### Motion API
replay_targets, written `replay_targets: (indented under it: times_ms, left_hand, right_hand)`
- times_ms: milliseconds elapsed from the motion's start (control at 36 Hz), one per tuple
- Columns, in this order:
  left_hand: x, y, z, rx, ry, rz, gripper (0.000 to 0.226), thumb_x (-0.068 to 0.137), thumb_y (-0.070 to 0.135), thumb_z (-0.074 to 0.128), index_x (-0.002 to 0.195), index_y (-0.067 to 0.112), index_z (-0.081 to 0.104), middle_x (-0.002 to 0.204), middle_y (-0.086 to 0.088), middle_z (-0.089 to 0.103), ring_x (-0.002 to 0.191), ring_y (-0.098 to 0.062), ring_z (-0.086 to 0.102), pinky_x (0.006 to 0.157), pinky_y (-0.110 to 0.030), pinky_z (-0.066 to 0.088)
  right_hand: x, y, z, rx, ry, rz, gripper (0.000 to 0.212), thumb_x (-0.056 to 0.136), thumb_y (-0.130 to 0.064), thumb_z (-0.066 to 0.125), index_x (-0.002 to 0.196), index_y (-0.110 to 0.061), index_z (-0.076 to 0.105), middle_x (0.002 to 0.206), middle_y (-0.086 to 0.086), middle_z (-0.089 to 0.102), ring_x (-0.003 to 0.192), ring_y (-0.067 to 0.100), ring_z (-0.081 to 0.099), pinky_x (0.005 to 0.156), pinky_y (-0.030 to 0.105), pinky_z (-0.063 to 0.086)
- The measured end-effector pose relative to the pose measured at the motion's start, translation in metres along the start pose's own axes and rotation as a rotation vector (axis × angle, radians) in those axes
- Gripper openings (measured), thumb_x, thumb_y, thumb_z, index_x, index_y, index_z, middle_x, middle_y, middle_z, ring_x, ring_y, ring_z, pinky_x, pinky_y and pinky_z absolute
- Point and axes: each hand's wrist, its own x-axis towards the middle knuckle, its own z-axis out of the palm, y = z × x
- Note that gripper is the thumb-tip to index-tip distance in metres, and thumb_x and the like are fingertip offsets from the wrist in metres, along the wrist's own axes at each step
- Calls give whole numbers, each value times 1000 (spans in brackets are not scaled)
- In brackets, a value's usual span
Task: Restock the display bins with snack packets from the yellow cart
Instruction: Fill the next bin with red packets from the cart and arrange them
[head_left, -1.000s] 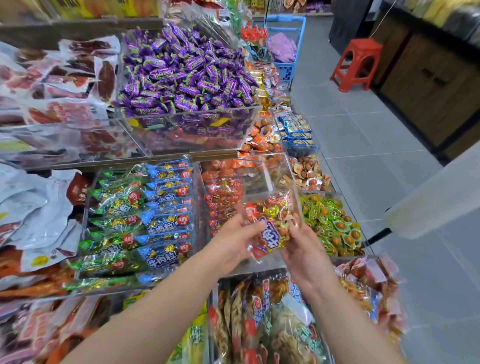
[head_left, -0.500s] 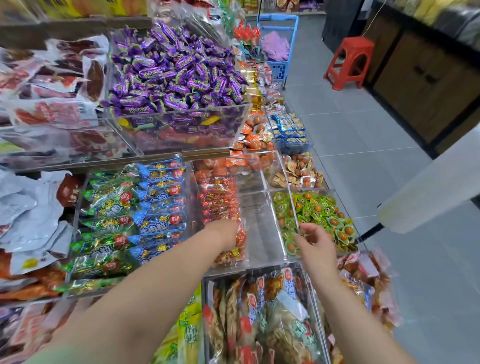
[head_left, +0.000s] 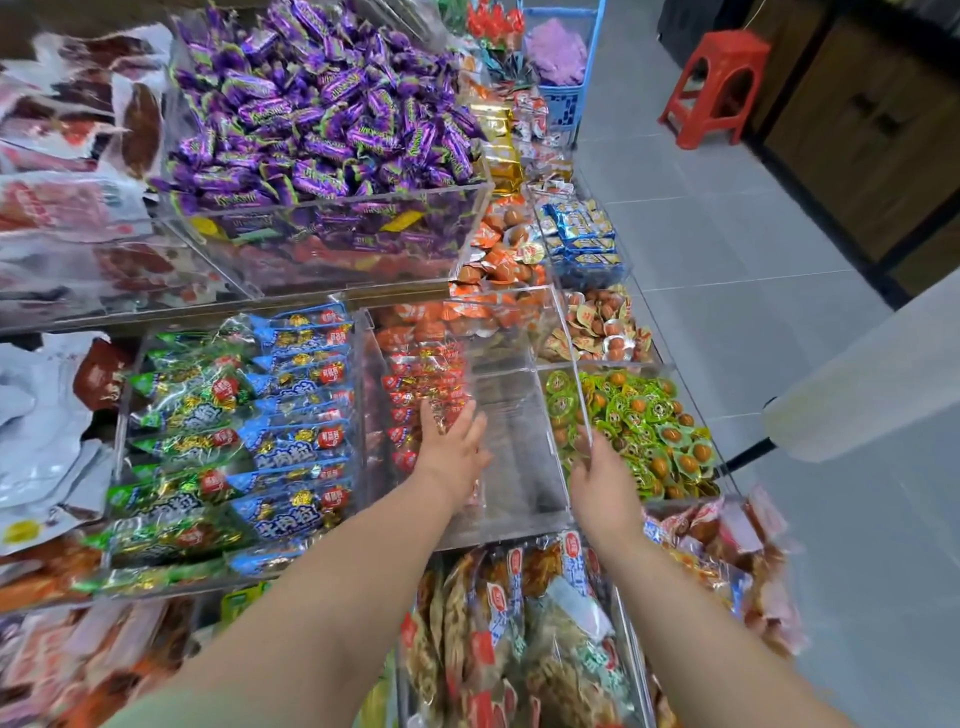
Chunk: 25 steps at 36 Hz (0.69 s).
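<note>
**A:** What does the middle bin hold?

**B:** The clear bin (head_left: 511, 447) has red packets (head_left: 426, 379) stacked down its left side. The right part shows bare floor.

**A:** Which way do the packets lie?

**B:** They lie flat, with the long axis across the bin from left to right. Their round red labels sit at the left ends, by the left wall. The stack itself runs from the back of the bin toward the front.

**A:** And the hands?

**B:** The left hand (head_left: 449, 447) lies flat on the near end of the stack, palm down, fingers straight and pinching nothing. The right hand (head_left: 602, 483) reaches the bin's right wall, with its fingertips at the top edge. I cannot tell whether it grips the wall or only touches it.

**A:** What is in the neighbouring bins?

**B:** To the left, one bin holds green packets (head_left: 182, 410) and blue packets (head_left: 296, 415) in two columns, also lying crosswise. To the right, just past the wall, are green round packs (head_left: 644, 426). Behind are orange packs (head_left: 498, 254), tan packs (head_left: 602, 327) and a small bin of sachets (head_left: 582, 228). On the raised tier, a big bin is heaped with purple sweets (head_left: 322, 119). Nearest the person, a bin holds upright bags (head_left: 519, 649).
</note>
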Motion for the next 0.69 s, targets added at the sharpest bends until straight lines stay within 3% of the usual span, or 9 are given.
replay_targets:
  times_ms: [111,167,306,389,444,556,694]
  left_hand:
    - [4,-11,1,-90,44,-147,90,85,26,61,151,35,1,156,-14,-26,135,-50,-31,89,-83,-11]
    - [3,-11,5,-153,46,-187,98,83,28,65,150,36,-6,153,-17,-31,135,-52,-28,96,-80,-8]
    - [0,-6,22,-158,45,-154,108,76,60,67,150,33,-8,148,-25,-36,135,-52,-29,105,-71,-5]
    - [2,-7,18,-167,4,-130,127,67,74,65,147,29,-23,147,-26,-38,135,-51,-30,104,-71,-8]
    - [2,-8,14,-227,-9,-144,131,69,67,68,145,25,-30,147,-23,-39,136,-46,-31,106,-69,-9]
    - [-4,-7,15,-364,-23,-280,123,78,28,67,139,15,-38,150,-19,-37,138,-38,-33,107,-65,-12]
    - [-6,-8,17,-444,-72,-362,120,78,27,69,144,13,-31,151,-20,-34,141,-40,-27,111,-61,-9]
  right_hand:
    - [1,3,2,19,7,-13,40,94,-7,42,132,-18,47,123,1,60,105,20,59,84,28,45]
    - [1,4,4,17,13,2,40,95,-8,42,134,-17,46,126,0,58,109,20,57,85,27,43]
    - [2,7,6,25,33,-10,37,95,-10,43,131,-17,48,122,1,60,98,13,55,80,24,41]
    - [3,10,7,15,35,2,40,96,-12,43,135,-16,47,127,2,57,109,19,57,84,26,42]
    - [3,11,8,14,35,5,40,96,-13,43,136,-17,46,128,2,57,108,18,57,83,25,42]
    - [3,13,10,15,54,-2,40,96,-14,44,136,-18,46,127,1,58,106,17,57,79,24,42]
    - [3,14,12,45,72,-15,37,95,-14,45,132,-21,50,117,-4,60,92,8,52,74,21,40]
